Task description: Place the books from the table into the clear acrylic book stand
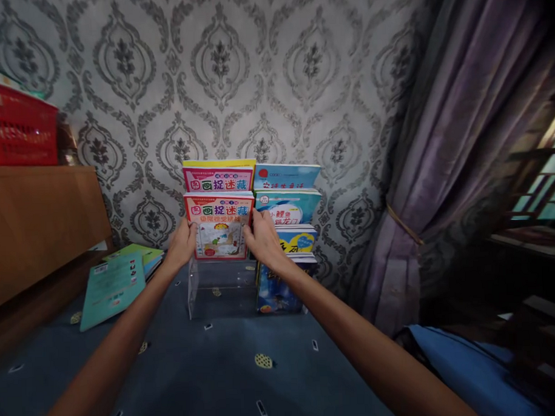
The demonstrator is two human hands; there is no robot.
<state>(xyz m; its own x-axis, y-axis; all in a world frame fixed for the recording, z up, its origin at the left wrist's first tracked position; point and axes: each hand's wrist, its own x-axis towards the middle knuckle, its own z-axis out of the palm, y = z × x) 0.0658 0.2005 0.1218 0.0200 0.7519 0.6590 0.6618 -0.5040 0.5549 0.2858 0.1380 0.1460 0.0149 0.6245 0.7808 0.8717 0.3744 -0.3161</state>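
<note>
Both my hands grip a red-edged picture book (221,234) by its two sides, upright at the left half of a clear tiered book rack (223,295). My left hand (182,240) is closed on its left edge, and my right hand (263,236) on its right edge. Behind it stand a pink book (219,180) and a yellow one (219,164). On the rack's right half, blue and teal books stand in tiers: a pale blue book (288,175), a teal book (295,201), one with a yellow heart (303,240) and a dark blue book (280,293) in front.
Teal and green books (111,286) lie at the left on the dark blue pineapple-print cloth (210,380). A wooden cabinet (41,222) with a red basket (19,123) stands left. Patterned wallpaper (263,69) is behind, a purple curtain (439,154) right, and a blue item (474,371) lower right.
</note>
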